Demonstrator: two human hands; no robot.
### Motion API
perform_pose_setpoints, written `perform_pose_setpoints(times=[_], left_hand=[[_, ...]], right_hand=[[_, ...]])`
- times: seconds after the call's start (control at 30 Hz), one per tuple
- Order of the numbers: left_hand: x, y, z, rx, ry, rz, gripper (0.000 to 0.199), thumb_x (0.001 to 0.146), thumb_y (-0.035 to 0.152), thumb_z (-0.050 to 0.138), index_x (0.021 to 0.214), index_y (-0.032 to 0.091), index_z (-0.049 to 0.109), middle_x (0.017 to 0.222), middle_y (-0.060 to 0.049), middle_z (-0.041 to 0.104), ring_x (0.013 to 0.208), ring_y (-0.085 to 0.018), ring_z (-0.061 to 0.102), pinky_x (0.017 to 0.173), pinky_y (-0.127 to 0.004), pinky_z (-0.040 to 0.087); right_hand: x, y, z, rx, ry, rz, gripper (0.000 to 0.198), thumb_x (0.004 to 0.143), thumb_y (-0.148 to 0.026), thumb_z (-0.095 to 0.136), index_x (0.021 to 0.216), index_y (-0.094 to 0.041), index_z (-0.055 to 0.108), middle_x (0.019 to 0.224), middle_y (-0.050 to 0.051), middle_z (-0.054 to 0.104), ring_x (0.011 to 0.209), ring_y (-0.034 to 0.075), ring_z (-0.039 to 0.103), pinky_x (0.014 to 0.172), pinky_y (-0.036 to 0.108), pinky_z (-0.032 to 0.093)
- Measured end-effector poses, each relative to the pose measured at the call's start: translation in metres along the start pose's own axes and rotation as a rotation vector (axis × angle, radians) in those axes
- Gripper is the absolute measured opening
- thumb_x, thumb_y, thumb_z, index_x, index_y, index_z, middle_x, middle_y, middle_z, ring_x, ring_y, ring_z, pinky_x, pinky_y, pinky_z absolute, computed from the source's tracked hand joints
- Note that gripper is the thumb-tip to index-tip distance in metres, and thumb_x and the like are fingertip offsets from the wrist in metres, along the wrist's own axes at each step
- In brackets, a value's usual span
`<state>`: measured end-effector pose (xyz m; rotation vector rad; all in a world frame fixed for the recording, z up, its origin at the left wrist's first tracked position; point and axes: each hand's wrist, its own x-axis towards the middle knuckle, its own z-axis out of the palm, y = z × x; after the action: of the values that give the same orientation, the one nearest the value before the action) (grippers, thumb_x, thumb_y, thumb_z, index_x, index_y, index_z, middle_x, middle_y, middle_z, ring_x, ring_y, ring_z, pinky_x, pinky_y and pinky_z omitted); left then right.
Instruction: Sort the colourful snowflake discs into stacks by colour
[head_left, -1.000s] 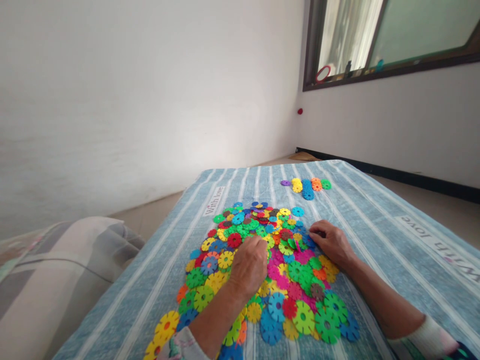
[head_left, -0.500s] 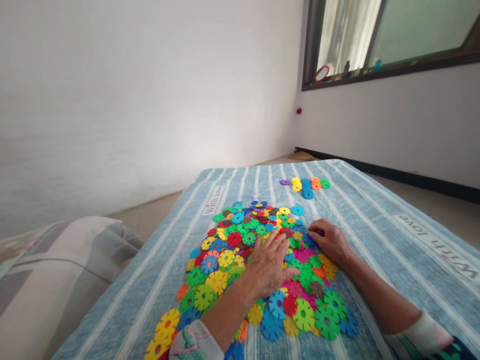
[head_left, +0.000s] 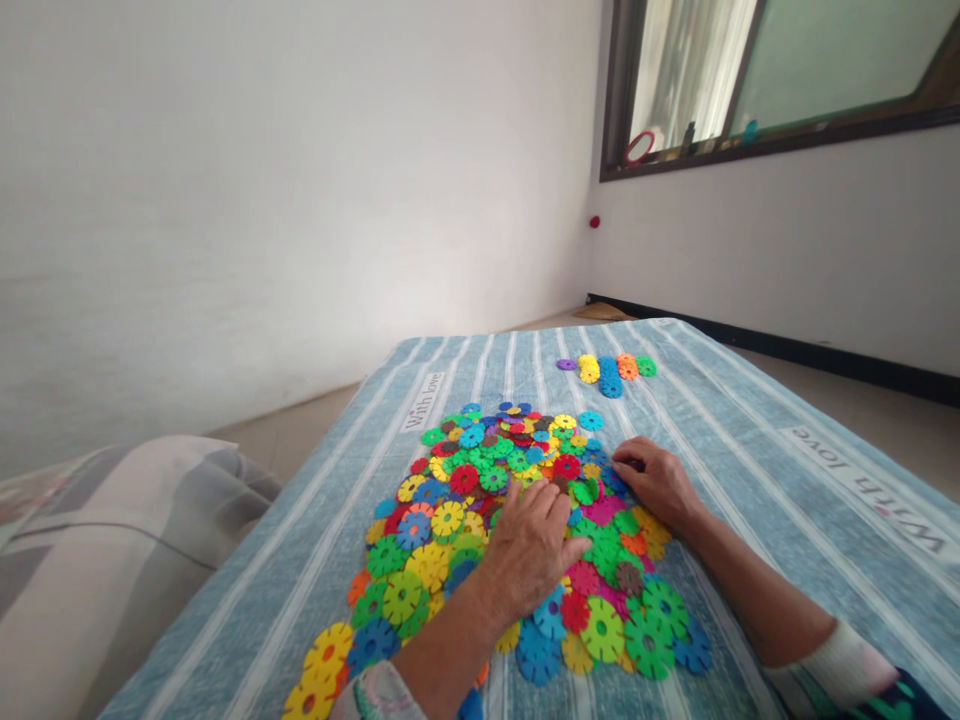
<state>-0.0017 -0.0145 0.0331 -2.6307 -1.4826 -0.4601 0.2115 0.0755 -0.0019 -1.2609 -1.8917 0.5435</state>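
Many flat, round, notched plastic discs (head_left: pixel 448 519) in several colours lie in a loose pile on a striped cloth. Over the middle of the pile is my left hand (head_left: pixel 531 540), palm down. Its fingers are bent with the tips down among the discs, and the thumb sticks out to the right. My right hand (head_left: pixel 658 484) rests at the pile's right edge beside some blue discs. Its fingers are curled in, and whatever they hold, if anything, is hidden. A green disc (head_left: pixel 585 491) stands tilted between the two hands.
Toward the far end of the cloth-covered surface (head_left: pixel 720 450) sits a row of discs: purple (head_left: pixel 565 365), yellow (head_left: pixel 589 370), blue (head_left: pixel 610 378), orange (head_left: pixel 627 367) and green (head_left: pixel 646 367). A checked fabric-covered thing (head_left: pixel 150 530) is at the left. A wall (head_left: pixel 300 200) and a window stand beyond.
My left hand has drawn back slightly toward me, and its fingers have gone from spread to more bent. The right hand stays at nearly the same spot.
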Motion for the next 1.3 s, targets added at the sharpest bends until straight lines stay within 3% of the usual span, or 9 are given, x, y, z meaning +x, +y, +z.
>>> perform_pose_setpoints(times=[0.33,0.47,0.57,0.8,0.9,1.13,1.3], left_hand=[[-0.002,0.007,-0.001,0.051,0.005,-0.038,0.025,0.083,0.04,0.059,0.094,0.018,0.056,0.096,-0.006,0.062,0.103,-0.025,0.053,0.099,-0.045,0.034],[-0.001,0.005,-0.004,0.097,0.018,-0.083,0.011,0.086,0.028,0.055,0.082,0.018,0.056,0.084,-0.004,0.061,0.089,-0.021,0.055,0.092,-0.041,0.039],[0.001,-0.004,-0.012,0.138,0.012,-0.109,0.012,0.088,0.02,0.047,0.081,0.018,0.056,0.084,-0.004,0.06,0.088,-0.021,0.054,0.085,-0.038,0.041],[0.006,-0.045,-0.046,0.318,-0.105,-0.46,0.013,0.084,0.019,0.05,0.089,0.014,0.061,0.092,-0.011,0.063,0.094,-0.027,0.056,0.082,-0.038,0.042],[0.004,-0.055,-0.05,0.338,-0.166,-0.535,0.017,0.084,0.021,0.05,0.094,0.014,0.062,0.097,-0.013,0.063,0.097,-0.029,0.057,0.082,-0.039,0.042],[0.003,-0.051,-0.04,0.306,-0.206,-0.546,0.017,0.083,0.014,0.048,0.094,0.014,0.062,0.097,-0.012,0.064,0.095,-0.026,0.06,0.08,-0.037,0.043],[0.003,-0.059,-0.052,0.251,-0.217,-0.538,0.017,0.085,0.023,0.049,0.094,0.017,0.062,0.097,-0.009,0.066,0.094,-0.024,0.062,0.08,-0.033,0.045]], right_hand=[[-0.001,0.001,0.0,-0.022,-0.016,0.013,0.017,0.078,-0.027,0.052,0.074,-0.019,0.066,0.088,0.006,0.064,0.08,0.02,0.06,0.076,0.032,0.045],[0.0,0.003,0.0,-0.021,-0.011,0.005,0.016,0.078,-0.026,0.052,0.074,-0.02,0.066,0.087,0.005,0.064,0.08,0.02,0.06,0.077,0.032,0.045],[0.0,0.003,0.0,-0.022,-0.014,0.003,0.016,0.077,-0.025,0.052,0.074,-0.02,0.066,0.087,0.005,0.065,0.079,0.019,0.059,0.076,0.032,0.045],[-0.001,0.001,0.0,-0.02,-0.012,0.022,0.017,0.078,-0.027,0.052,0.074,-0.019,0.066,0.088,0.005,0.064,0.08,0.019,0.059,0.077,0.032,0.044],[-0.001,0.001,0.0,-0.024,-0.021,0.023,0.017,0.078,-0.028,0.051,0.075,-0.019,0.066,0.089,0.005,0.064,0.08,0.019,0.059,0.077,0.032,0.044],[-0.001,0.006,0.001,-0.027,-0.04,0.038,0.016,0.076,-0.027,0.052,0.074,-0.019,0.066,0.09,0.004,0.064,0.077,0.018,0.06,0.074,0.031,0.044],[-0.001,0.007,0.001,-0.008,-0.031,0.038,0.016,0.076,-0.027,0.052,0.074,-0.019,0.066,0.09,0.005,0.064,0.08,0.019,0.06,0.076,0.032,0.044]])
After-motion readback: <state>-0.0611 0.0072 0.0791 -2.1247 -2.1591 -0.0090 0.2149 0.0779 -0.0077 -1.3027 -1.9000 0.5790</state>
